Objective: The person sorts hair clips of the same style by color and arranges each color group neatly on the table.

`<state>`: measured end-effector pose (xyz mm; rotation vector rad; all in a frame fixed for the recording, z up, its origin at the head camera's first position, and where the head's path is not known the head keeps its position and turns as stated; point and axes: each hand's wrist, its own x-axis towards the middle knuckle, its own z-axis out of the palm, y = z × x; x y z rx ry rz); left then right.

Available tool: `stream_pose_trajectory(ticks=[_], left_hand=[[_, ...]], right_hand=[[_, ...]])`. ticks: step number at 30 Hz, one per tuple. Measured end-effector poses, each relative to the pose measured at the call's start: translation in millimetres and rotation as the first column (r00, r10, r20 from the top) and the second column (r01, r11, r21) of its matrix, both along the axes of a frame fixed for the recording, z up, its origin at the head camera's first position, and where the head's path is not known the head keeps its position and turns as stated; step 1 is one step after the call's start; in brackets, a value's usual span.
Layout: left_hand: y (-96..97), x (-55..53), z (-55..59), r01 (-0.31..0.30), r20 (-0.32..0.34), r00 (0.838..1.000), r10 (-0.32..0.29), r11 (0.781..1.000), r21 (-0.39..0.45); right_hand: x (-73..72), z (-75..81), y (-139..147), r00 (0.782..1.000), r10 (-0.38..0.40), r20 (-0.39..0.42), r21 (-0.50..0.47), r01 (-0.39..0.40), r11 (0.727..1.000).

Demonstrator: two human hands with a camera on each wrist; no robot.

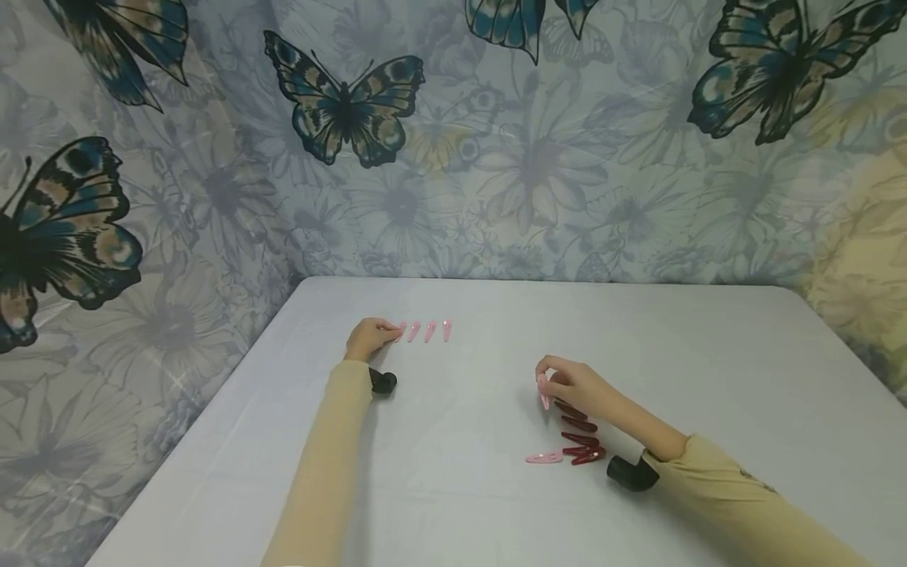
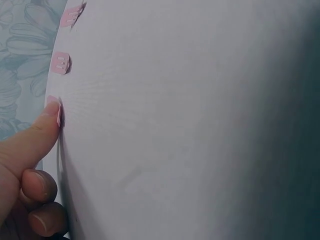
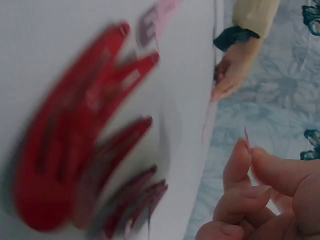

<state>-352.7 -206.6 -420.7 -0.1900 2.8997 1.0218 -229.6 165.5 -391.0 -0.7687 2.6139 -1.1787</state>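
At the far left of a short row, my left hand (image 1: 370, 339) pinches a pink snap hair clip (image 2: 59, 116) by its end, low at the white table. Its thumb lies over the clip in the left wrist view. Three more pink clips (image 1: 430, 331) continue the row to the right, tilted nearly upright. My right hand (image 1: 572, 386) holds another pink hair clip (image 1: 544, 392) between thumb and index finger, raised over the table. Beneath and beside that hand lie several dark red hair clips (image 1: 579, 424), some overlapping. One pink clip (image 1: 544, 457) rests left of them.
A white-covered table (image 1: 468, 512) stretches under both arms. Behind it hangs a flowered backdrop (image 1: 538, 173) with large butterflies, reaching the table's far edge. Black wrist cameras sit on both wrists, the right one (image 1: 632, 474) close to the red clips.
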Motion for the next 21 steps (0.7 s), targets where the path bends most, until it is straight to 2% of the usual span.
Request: stream_pose_trajectory(ticks=[4,10,17,21], left_hand=[[0.1,0.3,-1.1,0.002,0.006,1.0,-0.002,1.0,-0.003],[0.7,1.8,-1.1,-0.005,0.02,1.0,0.005,1.0,0.01],[-2.7,-1.0,5.4,0.003,0.04,0.999,-0.003,1.0,0.016],[-0.9,-0.4,5.3,0.005,0.043,0.999,-0.006,1.0,0.019]], right_hand=[[-11.5,6.5,-1,1.0,-0.019,-0.005,0.05,0.019,0.999],[-31.4,19.1,-3,0.997,-0.062,0.051,0.057,0.059,0.997],[-53.0,25.7,-8,0.994,-0.087,0.07,0.016,0.086,0.996],[-65.0,23.2,-9,0.981,-0.136,0.136,-0.031,0.141,0.99]])
